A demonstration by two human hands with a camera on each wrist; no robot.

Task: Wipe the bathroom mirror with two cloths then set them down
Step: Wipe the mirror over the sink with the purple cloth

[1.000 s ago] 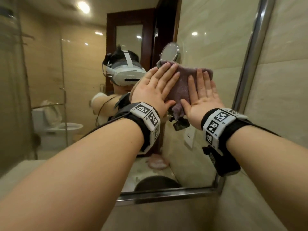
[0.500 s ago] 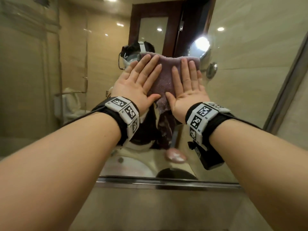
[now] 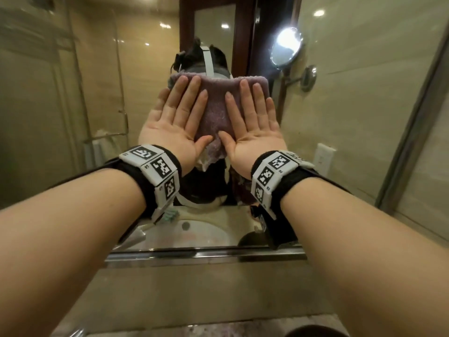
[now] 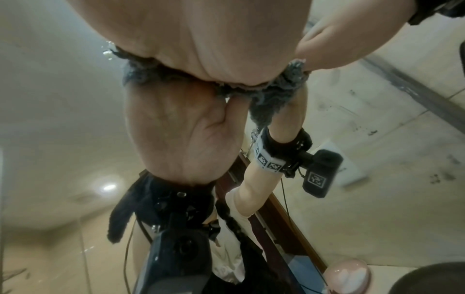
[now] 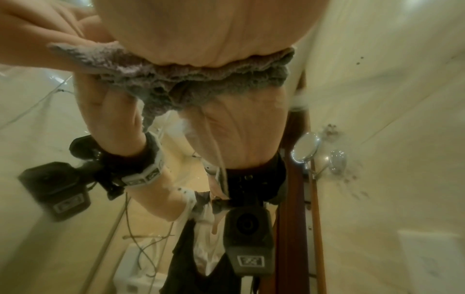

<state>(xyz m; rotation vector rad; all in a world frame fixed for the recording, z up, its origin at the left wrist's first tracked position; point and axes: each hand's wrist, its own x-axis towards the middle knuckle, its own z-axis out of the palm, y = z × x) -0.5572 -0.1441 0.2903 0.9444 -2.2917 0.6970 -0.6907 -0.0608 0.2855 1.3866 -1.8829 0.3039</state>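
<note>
Wiping step, in progress. The left hand (image 3: 173, 127) and the right hand (image 3: 252, 127) lie flat, side by side, fingers straight and slightly spread, pressing a mauve terry cloth (image 3: 218, 105) against the glass of the bathroom mirror (image 3: 352, 105). Neither grip is closed: both palms are open and hold the fabric to the glass by pressure alone. The cloth sits at about the middle of the mirror's width in the head view, above the chrome lower frame (image 3: 206, 255); its top edge shows above the fingertips and a loose corner hangs between the two thumbs. The task names two cloths; whether one or two lie under the hands cannot be told from the head view. In the left wrist view the fabric bunched under the palm (image 4: 264, 93) looks grey-blue, in the right wrist view mauve-grey (image 5: 201, 79).

Reflected in the glass: a round swivel shaving mirror (image 3: 286, 48) on its wall arm, and a basin (image 3: 201, 233) below.

Judgement: the wipe is not finished, since specks show on the glass in both wrist views. The next move calls for steady, even palm pressure while sliding both hands together to uncovered glass, keeping the hanging corner from slipping out. Setting down on the bench comes last and is not yet begun.
</note>
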